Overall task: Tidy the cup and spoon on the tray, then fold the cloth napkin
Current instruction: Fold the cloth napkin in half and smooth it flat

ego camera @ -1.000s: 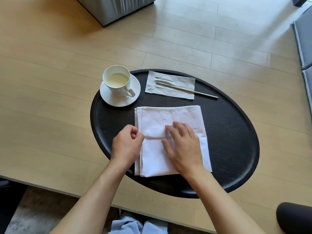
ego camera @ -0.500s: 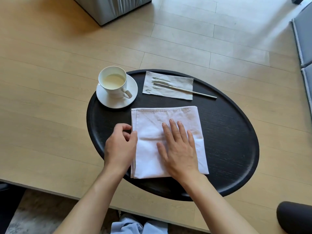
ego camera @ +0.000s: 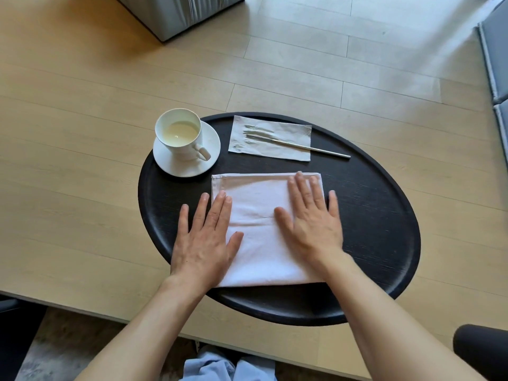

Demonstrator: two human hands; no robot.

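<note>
A folded white cloth napkin [ego camera: 258, 224] lies flat in the middle of a black oval tray [ego camera: 379, 221]. My left hand [ego camera: 204, 240] rests flat on the napkin's left edge, fingers spread, partly on the tray. My right hand [ego camera: 312, 218] lies flat on the napkin's right half, fingers spread toward the far edge. A white cup [ego camera: 178, 134] holding pale liquid stands on a white saucer [ego camera: 213, 149] at the tray's far left. A thin metal spoon [ego camera: 310, 147] lies on a grey paper napkin [ego camera: 286, 133] at the tray's far side.
The tray sits on a light wooden table [ego camera: 82, 188] whose near edge runs just below my forearms. A grey upholstered block [ego camera: 178, 15] stands at the far top, grey cushions [ego camera: 494, 50] at the right edge, and a dark rounded object [ego camera: 481, 350] at the bottom right.
My left hand has opened from a pinch on the napkin's left edge and now lies flat. My right hand has slid to the right and farther across the napkin.
</note>
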